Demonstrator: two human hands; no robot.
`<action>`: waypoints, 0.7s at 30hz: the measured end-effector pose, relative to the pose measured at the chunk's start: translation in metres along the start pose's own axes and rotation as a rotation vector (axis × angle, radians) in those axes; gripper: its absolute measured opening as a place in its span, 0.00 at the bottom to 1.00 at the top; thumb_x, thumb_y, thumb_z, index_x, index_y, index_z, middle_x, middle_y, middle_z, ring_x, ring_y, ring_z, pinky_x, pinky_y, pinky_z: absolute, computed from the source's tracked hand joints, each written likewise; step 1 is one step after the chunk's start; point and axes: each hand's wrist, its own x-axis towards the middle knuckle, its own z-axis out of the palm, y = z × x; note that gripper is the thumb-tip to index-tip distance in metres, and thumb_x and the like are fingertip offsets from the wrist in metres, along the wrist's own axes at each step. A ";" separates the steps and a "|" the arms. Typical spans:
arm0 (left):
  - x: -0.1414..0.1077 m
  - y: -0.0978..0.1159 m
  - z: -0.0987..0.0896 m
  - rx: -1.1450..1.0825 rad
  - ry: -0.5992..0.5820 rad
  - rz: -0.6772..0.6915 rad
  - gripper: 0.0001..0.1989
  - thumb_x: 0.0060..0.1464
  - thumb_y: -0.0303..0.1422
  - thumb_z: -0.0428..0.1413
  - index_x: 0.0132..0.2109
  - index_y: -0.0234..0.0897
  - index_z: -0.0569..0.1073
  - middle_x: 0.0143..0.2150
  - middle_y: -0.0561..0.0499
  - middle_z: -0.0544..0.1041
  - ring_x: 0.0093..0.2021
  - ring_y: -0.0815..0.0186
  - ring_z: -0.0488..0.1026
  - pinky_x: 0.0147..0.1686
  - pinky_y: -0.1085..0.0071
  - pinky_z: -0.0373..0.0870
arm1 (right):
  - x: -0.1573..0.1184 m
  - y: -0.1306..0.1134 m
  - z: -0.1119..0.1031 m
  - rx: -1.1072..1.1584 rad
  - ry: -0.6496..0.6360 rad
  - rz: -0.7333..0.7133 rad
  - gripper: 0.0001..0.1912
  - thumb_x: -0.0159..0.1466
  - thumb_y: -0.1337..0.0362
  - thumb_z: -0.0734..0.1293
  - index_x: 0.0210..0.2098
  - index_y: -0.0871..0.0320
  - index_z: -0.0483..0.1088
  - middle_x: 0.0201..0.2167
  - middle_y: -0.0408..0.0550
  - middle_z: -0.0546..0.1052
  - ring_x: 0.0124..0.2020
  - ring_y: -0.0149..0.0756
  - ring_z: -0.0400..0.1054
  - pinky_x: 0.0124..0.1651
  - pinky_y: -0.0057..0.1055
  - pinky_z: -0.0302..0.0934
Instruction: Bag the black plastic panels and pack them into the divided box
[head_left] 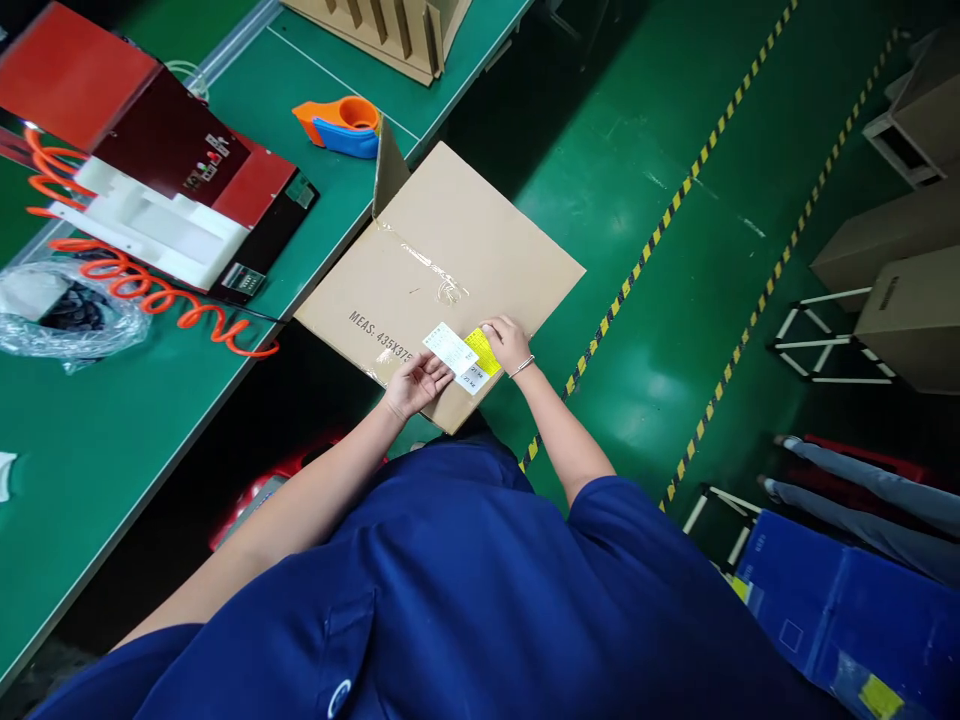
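A brown cardboard box [487, 225] stands in front of me, with printed measurements and clear tape on its surface. Over its near corner, my left hand [415, 385] grips a white label [448, 345] by its lower left edge, fingers curled beneath. My right hand [508, 345] pinches the upper right edge of a yellow label [482, 352] covered in small print. The white label partly overlaps the yellow one. Below both shows a white patch [472, 378] with weights in kg; whether it is a separate label I cannot tell.
Left is a green workbench [150, 440] with a red machine [150, 150], an orange coiled hose [150, 295], a plastic bag [67, 310] and a tape dispenser [341, 125]. Right are striped floor lines [652, 240], cartons [911, 315], a blue bin [847, 600] and a person's legs [877, 490].
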 end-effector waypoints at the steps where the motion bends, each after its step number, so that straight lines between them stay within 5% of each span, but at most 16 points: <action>1: 0.004 0.001 0.005 -0.001 -0.018 0.000 0.09 0.55 0.40 0.59 0.35 0.40 0.73 0.34 0.52 0.79 0.42 0.65 0.77 0.51 0.64 0.74 | 0.001 0.002 0.001 0.022 0.016 0.033 0.14 0.71 0.66 0.57 0.41 0.59 0.74 0.43 0.52 0.76 0.47 0.36 0.69 0.53 0.30 0.59; 8: 0.034 0.009 0.036 -0.010 -0.099 -0.008 0.08 0.55 0.40 0.60 0.37 0.41 0.74 0.38 0.53 0.81 0.45 0.65 0.78 0.50 0.64 0.74 | 0.008 0.012 -0.011 0.247 0.129 0.243 0.20 0.73 0.58 0.53 0.33 0.58 0.72 0.38 0.49 0.78 0.42 0.34 0.71 0.47 0.27 0.61; 13: 0.037 0.014 0.037 0.037 -0.081 0.030 0.07 0.56 0.40 0.57 0.39 0.43 0.76 0.43 0.52 0.82 0.48 0.64 0.77 0.50 0.61 0.74 | -0.001 0.012 -0.020 0.300 0.004 0.289 0.16 0.67 0.53 0.63 0.30 0.58 0.71 0.28 0.43 0.76 0.30 0.33 0.68 0.34 0.27 0.59; 17: 0.033 0.012 0.037 0.202 -0.038 0.085 0.09 0.54 0.41 0.59 0.38 0.42 0.76 0.42 0.50 0.82 0.49 0.62 0.77 0.49 0.60 0.75 | -0.003 -0.001 -0.017 0.302 -0.052 0.291 0.09 0.64 0.59 0.66 0.30 0.57 0.71 0.30 0.43 0.77 0.33 0.33 0.70 0.36 0.27 0.60; 21: 0.036 0.029 0.039 0.369 0.007 0.143 0.14 0.47 0.40 0.65 0.39 0.37 0.78 0.35 0.46 0.81 0.40 0.60 0.78 0.36 0.68 0.75 | -0.006 -0.023 -0.026 0.052 0.009 0.253 0.08 0.64 0.63 0.66 0.28 0.55 0.69 0.34 0.45 0.78 0.38 0.38 0.71 0.44 0.32 0.61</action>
